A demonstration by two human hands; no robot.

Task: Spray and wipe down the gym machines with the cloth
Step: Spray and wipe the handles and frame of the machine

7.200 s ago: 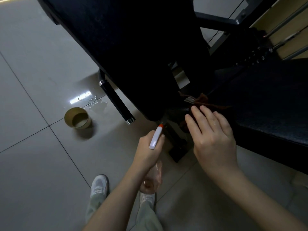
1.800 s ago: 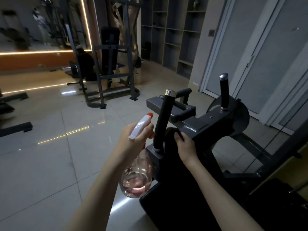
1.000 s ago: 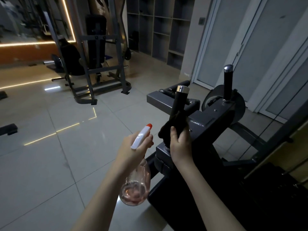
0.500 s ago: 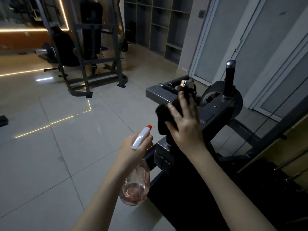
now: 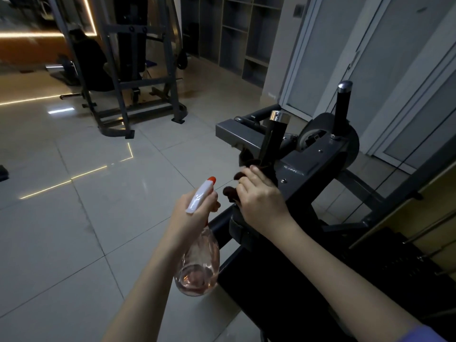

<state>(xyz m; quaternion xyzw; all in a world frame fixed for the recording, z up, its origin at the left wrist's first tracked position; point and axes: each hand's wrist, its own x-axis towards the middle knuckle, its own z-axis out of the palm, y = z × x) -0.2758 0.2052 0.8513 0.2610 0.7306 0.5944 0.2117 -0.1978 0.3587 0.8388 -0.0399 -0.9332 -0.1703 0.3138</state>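
My left hand [image 5: 191,213] grips a clear spray bottle [image 5: 198,265] by its neck; the white and orange nozzle [image 5: 200,195] points up and away. The bottle holds a little pinkish liquid. My right hand [image 5: 259,198] holds a dark cloth [image 5: 230,191] wrapped round the base of a black upright handle [image 5: 272,141] with a chrome cap. That handle rises from the grey frame of a gym machine [image 5: 313,159]. A second black handle [image 5: 341,107] stands farther right on the same frame.
A tall grey rack machine [image 5: 138,80] stands on the glossy tiled floor [image 5: 74,218] at the back left. Grey shelving [image 5: 237,33] and doors [image 5: 385,58] line the back wall. A weight stack [image 5: 409,243] is at the right.
My right hand has slid down the upright handle with the cloth, from near the chrome cap to its base. My left hand with the bottle has stayed about where it was.
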